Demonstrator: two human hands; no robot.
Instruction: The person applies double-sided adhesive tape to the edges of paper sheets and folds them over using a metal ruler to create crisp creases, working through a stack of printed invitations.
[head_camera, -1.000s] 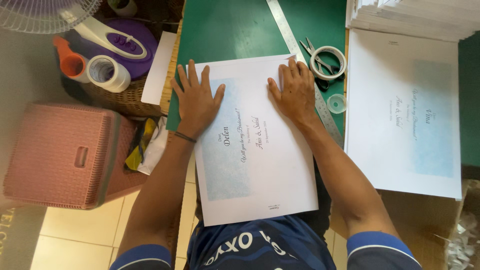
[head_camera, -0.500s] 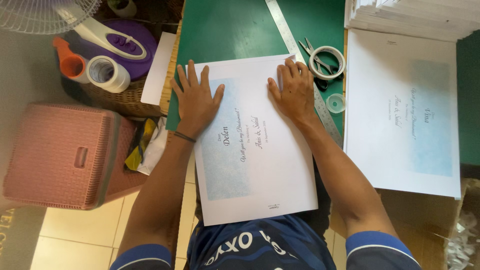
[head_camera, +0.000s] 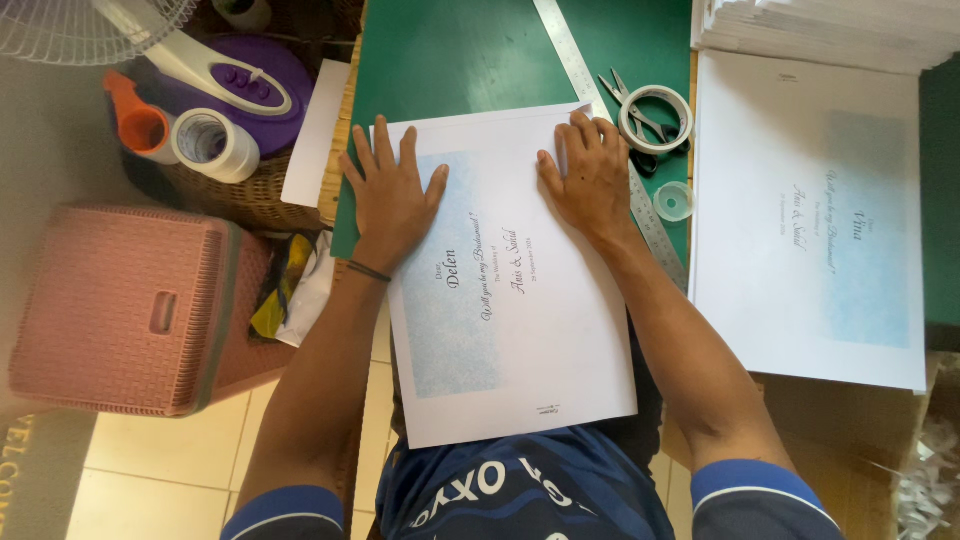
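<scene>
We are looking at a green bench which is carrying a large white printed sheet, and the sheet is hanging partly over the near edge toward the body. It seems we are keeping it flat so it is not sliding. The left hand is lying open with spread fingers on the sheet's left edge. The right hand is pressing its fingertips, slightly bent, near the folded top corner. A metal ruler, scissors and a tape ring are lying just beside it.
</scene>
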